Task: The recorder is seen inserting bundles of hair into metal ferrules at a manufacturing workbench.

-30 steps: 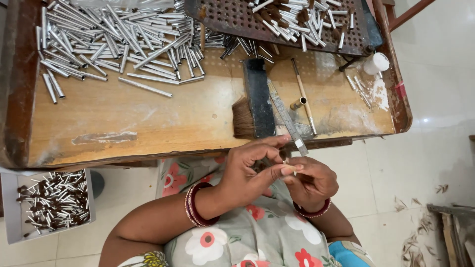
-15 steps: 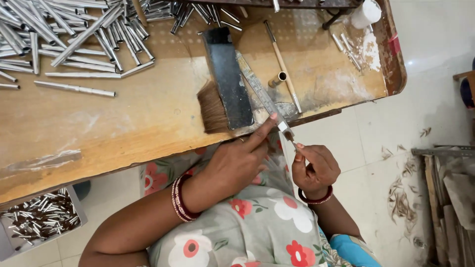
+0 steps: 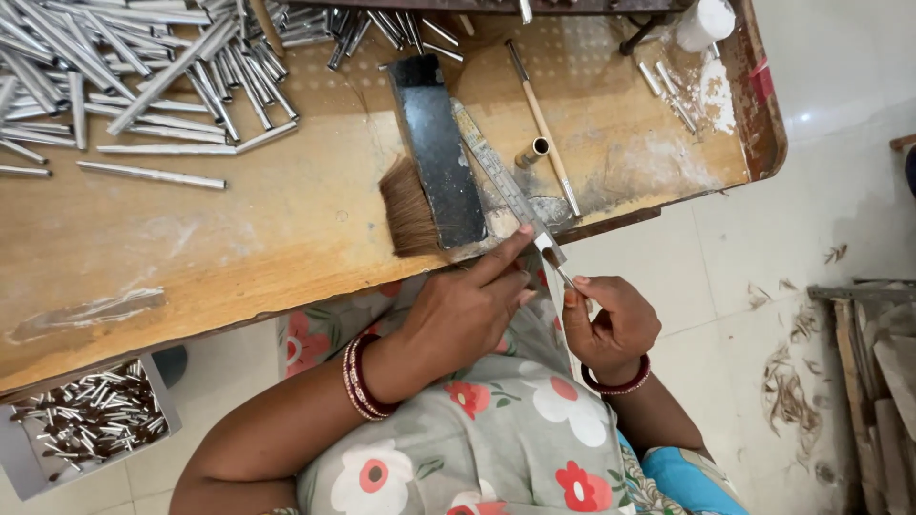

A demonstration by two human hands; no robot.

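While your left hand (image 3: 468,310) is pressing its index fingertip onto the near end of a flat steel ruler (image 3: 503,181) lying slantwise at the edge of the worn wooden table (image 3: 239,248), your right hand (image 3: 611,324) is pinching a thin metal pin (image 3: 565,277) between thumb and fingers, its tip meeting the ruler's end. A black rectangular block (image 3: 439,153) with a tan bristle brush (image 3: 408,205) is lying just beside the ruler. Slender silvery tubes (image 3: 124,76) are lying heaped further back, and a grey tray (image 3: 91,420) of short dark-tipped pieces is sitting below the table
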